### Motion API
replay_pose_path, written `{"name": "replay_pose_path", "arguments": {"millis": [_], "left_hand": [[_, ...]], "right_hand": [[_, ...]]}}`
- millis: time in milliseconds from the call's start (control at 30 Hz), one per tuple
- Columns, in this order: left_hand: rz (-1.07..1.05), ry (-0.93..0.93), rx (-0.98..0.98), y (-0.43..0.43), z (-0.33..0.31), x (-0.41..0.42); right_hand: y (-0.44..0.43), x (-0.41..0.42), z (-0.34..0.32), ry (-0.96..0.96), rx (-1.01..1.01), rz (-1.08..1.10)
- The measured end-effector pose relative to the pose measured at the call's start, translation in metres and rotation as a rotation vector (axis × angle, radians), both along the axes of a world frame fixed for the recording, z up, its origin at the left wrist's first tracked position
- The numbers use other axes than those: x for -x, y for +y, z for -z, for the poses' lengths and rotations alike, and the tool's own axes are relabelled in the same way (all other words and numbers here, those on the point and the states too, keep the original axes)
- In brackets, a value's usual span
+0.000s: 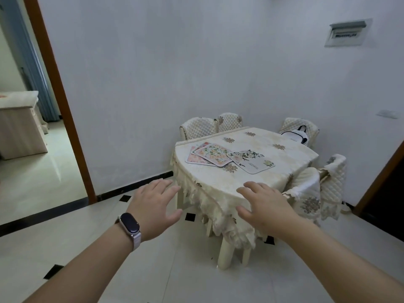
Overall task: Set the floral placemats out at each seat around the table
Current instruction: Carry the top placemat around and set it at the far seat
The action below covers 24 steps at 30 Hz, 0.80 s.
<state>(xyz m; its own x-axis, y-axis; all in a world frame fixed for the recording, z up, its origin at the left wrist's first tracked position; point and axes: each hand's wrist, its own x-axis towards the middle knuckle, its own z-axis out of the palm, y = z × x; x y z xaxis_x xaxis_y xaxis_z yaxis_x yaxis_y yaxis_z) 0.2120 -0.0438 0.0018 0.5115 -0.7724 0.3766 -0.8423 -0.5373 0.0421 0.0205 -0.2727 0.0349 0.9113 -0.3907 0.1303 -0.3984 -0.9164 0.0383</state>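
"Reaching forward, are they? What do the hands hold?"

"Nothing. The left grip [155,206] has its fingers spread, palm down, in the air above the tiled floor [87,248], off the 7 o'clock side of the counter [273,138]. A dark watch [129,224] sits on that wrist."

"And the other?"

"The right grip [264,206] is spread the same way and empty, in front of the counter's rounded near edge at 6 o'clock. Whether it touches the cream tablecloth [218,193] I cannot tell."

"Where are the mats?"

"All together on the counter. A fanned stack of placemats [206,155], at least three, lies toward 10 o'clock of the top, near the edge. A grey placemat [253,161] with leaves printed on it lies at the stack's 3 o'clock, its corner overlapping the top mat."

"The seats?"

"Quilted chairs [197,129] are pushed in: two at 11 o'clock, one at 1 o'clock with a white bag [295,138] on it, two more round 3 to 4 o'clock."

"Anything else?"

"A brown door frame [59,101] at 9 o'clock, and a grey wall panel [347,32] high at 1 o'clock."
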Motion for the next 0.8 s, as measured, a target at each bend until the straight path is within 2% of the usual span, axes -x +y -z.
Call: {"name": "replay_pose_path", "arguments": {"millis": [333,533,800], "left_hand": [[-0.008,-0.113,-0.066,-0.071,0.024,-0.099],[-0.065,-0.091,-0.169,-0.134,0.025,-0.184],[-0.057,-0.098,-0.149,-0.226,0.015,-0.273]], "right_hand": [[-0.082,-0.106,0.043,0.031,-0.078,-0.001],[-0.149,-0.204,0.070,-0.009,-0.158,-0.058],[-0.256,-0.310,0.056,-0.063,-0.165,-0.081]]}}
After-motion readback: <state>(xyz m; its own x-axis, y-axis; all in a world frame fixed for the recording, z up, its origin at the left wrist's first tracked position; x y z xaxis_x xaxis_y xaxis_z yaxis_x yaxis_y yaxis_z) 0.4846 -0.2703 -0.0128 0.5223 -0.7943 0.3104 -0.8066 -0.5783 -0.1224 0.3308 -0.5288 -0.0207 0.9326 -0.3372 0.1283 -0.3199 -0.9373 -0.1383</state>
